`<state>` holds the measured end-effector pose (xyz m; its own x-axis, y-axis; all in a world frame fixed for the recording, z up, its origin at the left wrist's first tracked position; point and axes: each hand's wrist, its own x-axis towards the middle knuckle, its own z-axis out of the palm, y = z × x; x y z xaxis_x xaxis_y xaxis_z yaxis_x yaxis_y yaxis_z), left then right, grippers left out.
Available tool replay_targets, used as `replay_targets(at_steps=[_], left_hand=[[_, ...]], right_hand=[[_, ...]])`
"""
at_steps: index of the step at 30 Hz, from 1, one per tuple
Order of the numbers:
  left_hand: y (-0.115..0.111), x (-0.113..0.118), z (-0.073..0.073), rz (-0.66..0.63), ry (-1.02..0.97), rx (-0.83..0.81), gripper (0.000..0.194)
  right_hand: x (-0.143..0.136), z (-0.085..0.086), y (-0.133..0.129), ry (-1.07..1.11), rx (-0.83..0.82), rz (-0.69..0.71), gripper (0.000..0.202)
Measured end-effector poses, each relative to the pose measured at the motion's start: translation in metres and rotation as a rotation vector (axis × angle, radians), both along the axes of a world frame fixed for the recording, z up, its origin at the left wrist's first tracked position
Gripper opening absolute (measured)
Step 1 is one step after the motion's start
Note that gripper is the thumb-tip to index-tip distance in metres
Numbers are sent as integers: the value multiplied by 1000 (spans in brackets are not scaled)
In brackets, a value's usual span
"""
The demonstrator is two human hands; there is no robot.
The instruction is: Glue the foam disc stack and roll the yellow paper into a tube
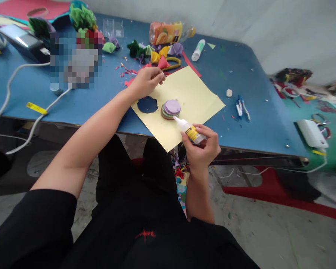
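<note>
My right hand (pixel 203 147) is wrapped round a white glue bottle (pixel 192 133) with a yellow label. Its tapered nozzle points up and left, close to the lower right edge of a stack of round paper pieces, lilac disc (pixel 172 107) uppermost. These rest on a pale yellow sheet (pixel 197 89) that overhangs the table's front edge. On the sheet's left corner lies a dark blue cut-out (pixel 147 105) with a wavy edge. Above it is my left hand (pixel 149 81), fingers drawn together in a pinch; whatever may be between the fingertips is too small to tell.
Behind the sheet lie folded paper flowers (pixel 156 56), yellow-handled scissors (pixel 172 63) and red scraps. A juice bottle (pixel 170 33) lies on its side near a glue stick (pixel 198 50). To the right are an eraser (pixel 229 93) and a compass (pixel 242 108). White cables (pixel 30 64) cross the left side.
</note>
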<state>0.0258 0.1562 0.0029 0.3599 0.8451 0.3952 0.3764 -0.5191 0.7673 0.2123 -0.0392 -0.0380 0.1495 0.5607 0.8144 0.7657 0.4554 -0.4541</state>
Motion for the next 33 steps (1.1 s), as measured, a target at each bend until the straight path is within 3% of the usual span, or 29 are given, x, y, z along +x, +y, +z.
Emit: replay_targets(at_steps=[17,26,33], left_hand=[[-1,-3,-4,-24,166,51,20],[0,-2,-5,-22,139,37,20],[-1,-2,-5,-13,159,41,19]], right_hand=[[4,-2,2,26,6,-34,38],[5,0,3,-3,15,-89,35],[0,2,0,-36,10,-57,35]])
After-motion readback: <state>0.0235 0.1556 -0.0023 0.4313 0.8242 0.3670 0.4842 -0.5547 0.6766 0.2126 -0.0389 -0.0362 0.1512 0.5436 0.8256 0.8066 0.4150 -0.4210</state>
